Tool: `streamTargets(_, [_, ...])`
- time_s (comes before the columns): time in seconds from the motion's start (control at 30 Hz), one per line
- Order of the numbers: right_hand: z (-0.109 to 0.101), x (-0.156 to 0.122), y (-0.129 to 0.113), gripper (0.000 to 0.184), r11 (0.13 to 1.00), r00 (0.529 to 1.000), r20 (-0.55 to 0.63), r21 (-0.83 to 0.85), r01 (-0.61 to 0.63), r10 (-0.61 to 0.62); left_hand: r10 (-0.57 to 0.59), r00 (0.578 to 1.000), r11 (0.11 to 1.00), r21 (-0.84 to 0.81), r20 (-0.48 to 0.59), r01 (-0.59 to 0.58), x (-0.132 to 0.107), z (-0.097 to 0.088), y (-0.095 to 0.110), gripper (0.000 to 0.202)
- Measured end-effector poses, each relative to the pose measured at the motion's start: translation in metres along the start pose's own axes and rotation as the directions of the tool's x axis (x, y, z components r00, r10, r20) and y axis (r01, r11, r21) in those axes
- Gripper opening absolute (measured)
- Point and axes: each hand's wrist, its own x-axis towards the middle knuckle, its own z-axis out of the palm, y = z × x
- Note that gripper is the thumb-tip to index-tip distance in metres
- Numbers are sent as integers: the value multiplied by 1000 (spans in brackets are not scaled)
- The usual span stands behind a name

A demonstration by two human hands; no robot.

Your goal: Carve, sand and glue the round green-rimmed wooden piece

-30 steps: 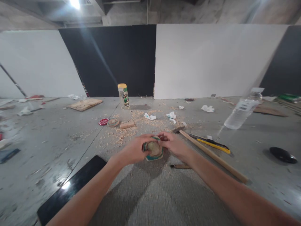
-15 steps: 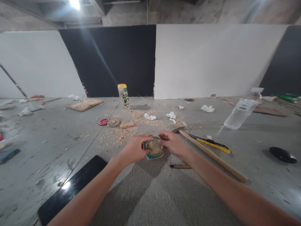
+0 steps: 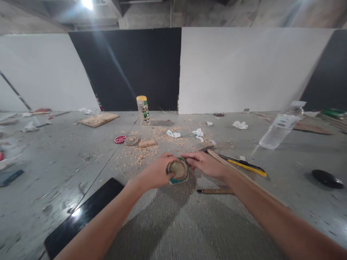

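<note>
A round wooden disc with a green rim (image 3: 178, 170) is held upright just above the grey floor in front of me. My left hand (image 3: 155, 172) is wrapped round its left side. My right hand (image 3: 204, 163) lies against the disc's right edge with its fingers stretched out toward it. A small brown-handled tool (image 3: 214, 190) lies on the floor just under my right wrist, and a long wooden-handled hammer (image 3: 217, 156) runs behind that hand.
Wood shavings (image 3: 151, 144) cover the floor beyond my hands. A yellow-capped can (image 3: 142, 109), a red lid (image 3: 119, 139), another disc (image 3: 131, 139) and a wood block (image 3: 147, 143) lie further off. A yellow utility knife (image 3: 244, 166), water bottle (image 3: 282, 126), black phone (image 3: 81, 216) and black object (image 3: 326, 178) surround me.
My right hand's fingers have straightened and slid across the disc's right edge, and its forearm has swung to cover more of the hammer handle. The left hand's hold stays the same.
</note>
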Motion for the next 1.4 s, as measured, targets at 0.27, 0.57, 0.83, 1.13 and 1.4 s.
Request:
streamTargets(0.27, [6,-1,-13,20,993,977,-212,-121,10,-36,-11,998,1000,24,70,9,-4,-4,4,43])
streamTargets(0.57, [22,1,-10,17,977,917,-360,-181,115,-175,-14,995,999,46,104,9,-4,-4,4,45])
streamTargets(0.83, [26,9,-5,20,968,912,-342,-178,175,-228,26,995,997,63,101,-32,-4,-5,6,46])
streamTargets(1.13, [22,10,-14,20,986,954,-257,-111,128,-153,-4,994,998,57,110,-2,-4,-6,6,48])
streamTargets(1.4, [15,7,-4,19,996,985,-155,-54,64,-72,-18,992,998,69,129,9,-3,-5,6,47])
